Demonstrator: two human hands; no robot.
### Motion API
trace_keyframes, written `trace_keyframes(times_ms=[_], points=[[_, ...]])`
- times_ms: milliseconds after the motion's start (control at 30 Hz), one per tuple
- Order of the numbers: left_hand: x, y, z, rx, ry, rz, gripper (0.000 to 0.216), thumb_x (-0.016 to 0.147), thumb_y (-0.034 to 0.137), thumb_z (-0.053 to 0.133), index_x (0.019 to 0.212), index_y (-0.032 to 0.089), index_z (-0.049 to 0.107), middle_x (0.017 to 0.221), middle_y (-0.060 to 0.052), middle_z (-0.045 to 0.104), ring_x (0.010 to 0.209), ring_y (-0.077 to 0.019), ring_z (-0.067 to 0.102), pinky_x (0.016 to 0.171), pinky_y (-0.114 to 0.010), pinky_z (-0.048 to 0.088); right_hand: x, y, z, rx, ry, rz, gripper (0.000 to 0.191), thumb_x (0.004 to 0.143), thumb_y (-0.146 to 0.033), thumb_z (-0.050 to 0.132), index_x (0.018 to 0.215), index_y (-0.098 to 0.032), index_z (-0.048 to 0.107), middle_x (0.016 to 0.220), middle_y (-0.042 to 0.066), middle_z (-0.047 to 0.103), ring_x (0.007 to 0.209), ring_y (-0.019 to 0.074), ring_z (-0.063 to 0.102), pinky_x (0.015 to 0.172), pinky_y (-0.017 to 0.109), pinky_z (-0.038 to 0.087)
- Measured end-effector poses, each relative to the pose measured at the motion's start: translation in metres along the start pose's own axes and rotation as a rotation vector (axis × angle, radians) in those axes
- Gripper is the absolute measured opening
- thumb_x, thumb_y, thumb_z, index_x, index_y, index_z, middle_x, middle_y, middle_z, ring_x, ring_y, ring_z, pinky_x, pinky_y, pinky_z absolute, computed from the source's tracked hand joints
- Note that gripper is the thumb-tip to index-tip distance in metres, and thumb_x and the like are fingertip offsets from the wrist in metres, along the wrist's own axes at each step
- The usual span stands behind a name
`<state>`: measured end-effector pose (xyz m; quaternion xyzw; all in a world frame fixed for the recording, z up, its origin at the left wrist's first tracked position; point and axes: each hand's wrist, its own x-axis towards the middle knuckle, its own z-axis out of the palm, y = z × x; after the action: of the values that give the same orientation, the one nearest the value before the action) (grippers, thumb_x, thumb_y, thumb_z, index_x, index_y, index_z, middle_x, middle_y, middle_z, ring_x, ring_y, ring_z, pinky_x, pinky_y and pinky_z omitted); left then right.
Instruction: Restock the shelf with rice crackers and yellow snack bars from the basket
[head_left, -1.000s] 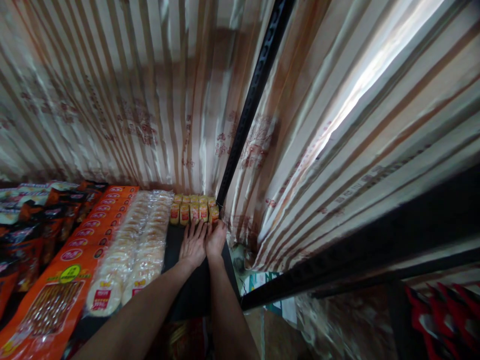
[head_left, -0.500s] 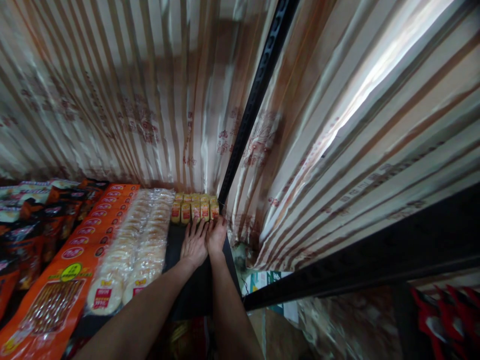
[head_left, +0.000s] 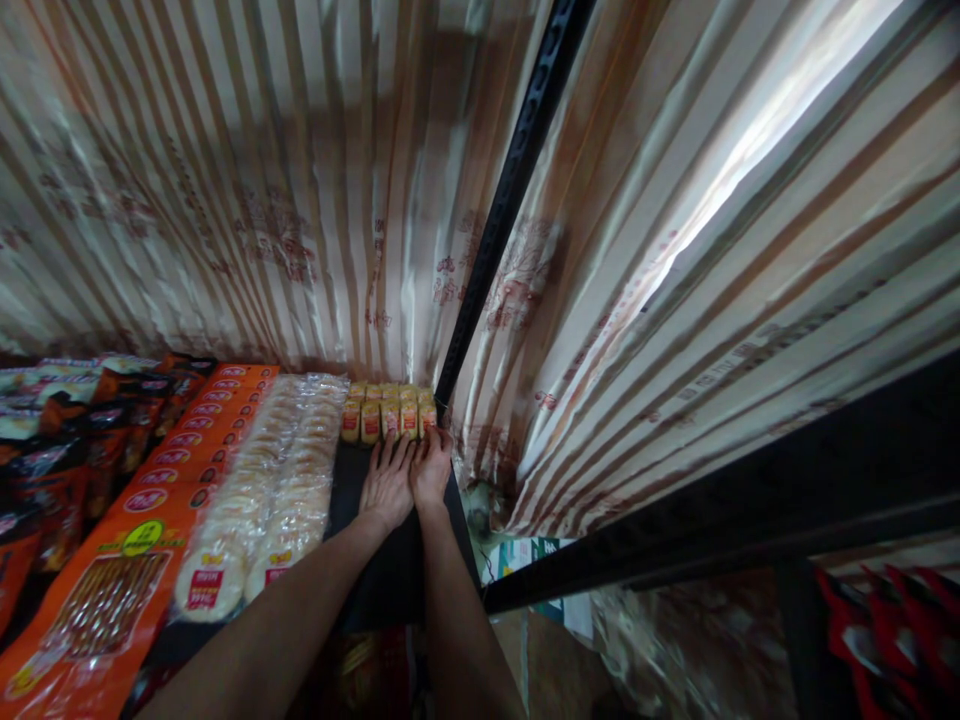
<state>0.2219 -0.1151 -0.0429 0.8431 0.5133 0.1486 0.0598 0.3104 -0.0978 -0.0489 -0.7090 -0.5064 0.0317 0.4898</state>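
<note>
Small yellow snack packs [head_left: 370,422] with red labels stand in close rows at the back right corner of a dark shelf [head_left: 386,590]. My left hand [head_left: 388,482] lies palm down with fingers stretched out, its tips against the front row. Right beside it, my right hand [head_left: 431,470] reaches forward, fingertips at the rightmost pack by the corner. Neither hand is lifting a pack. To the left lie two columns of clear-wrapped round white cakes [head_left: 214,575], overlapping one another.
Overlapping orange snack bags [head_left: 112,600] and darker orange-black bags [head_left: 112,450] fill the shelf's left. A black slotted post [head_left: 499,215] rises at the corner before a striped plastic curtain [head_left: 300,180]. A black beam [head_left: 675,510] crosses the right; red packages [head_left: 874,640] sit below it.
Both hands stay against the yellow packs in nearly the same pose. The whole view shifts very slightly; nothing is visibly picked up or let go.
</note>
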Motion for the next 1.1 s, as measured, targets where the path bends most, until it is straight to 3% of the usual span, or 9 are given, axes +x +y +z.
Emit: trace_keyframes(times_ms=[267, 600, 867, 1100], points=[[-0.003, 0.001, -0.005, 0.009, 0.051, 0.022, 0.047, 0.088, 0.025, 0.035, 0.134, 0.019, 0.045, 0.149, -0.004, 0.031, 0.141, -0.0237, 0.014, 0.113, -0.044, 0.017, -0.012, -0.002, -0.007, 0.003, 0.020, -0.046, 0.038, 0.080, -0.011, 0.040, 0.110, -0.015, 0.063, 0.120, 0.014, 0.051, 0.111, 0.0209, 0.052, 0.094, 0.037, 0.045], [-0.009, 0.005, -0.006, -0.003, 0.091, 0.124, 0.044, 0.088, 0.019, 0.036, 0.129, 0.016, 0.049, 0.143, -0.009, 0.041, 0.136, -0.0205, 0.029, 0.109, -0.038, 0.031, -0.031, -0.011, -0.028, 0.014, -0.014, -0.053, 0.034, 0.081, -0.010, 0.036, 0.093, -0.013, 0.068, 0.095, 0.013, 0.065, 0.088, 0.0192, 0.063, 0.081, 0.031, 0.051], [-0.045, 0.017, -0.005, -0.056, -0.033, 0.003, 0.046, 0.088, 0.021, 0.034, 0.132, 0.009, 0.045, 0.140, -0.011, 0.044, 0.133, -0.0216, 0.035, 0.109, -0.035, 0.032, -0.058, -0.029, -0.056, -0.033, -0.121, 0.007, 0.037, 0.081, -0.009, 0.035, 0.093, -0.011, 0.069, 0.089, 0.012, 0.069, 0.082, 0.0199, 0.064, 0.075, 0.030, 0.050], [-0.085, 0.021, -0.016, -0.042, -0.073, 0.015, 0.045, 0.089, 0.022, 0.035, 0.132, 0.014, 0.045, 0.141, -0.011, 0.043, 0.133, -0.0221, 0.034, 0.110, -0.039, 0.028, -0.092, -0.050, -0.075, -0.071, -0.155, 0.074, 0.033, 0.083, -0.013, 0.038, 0.091, -0.014, 0.069, 0.087, 0.009, 0.069, 0.080, 0.0169, 0.064, 0.075, 0.025, 0.047]])
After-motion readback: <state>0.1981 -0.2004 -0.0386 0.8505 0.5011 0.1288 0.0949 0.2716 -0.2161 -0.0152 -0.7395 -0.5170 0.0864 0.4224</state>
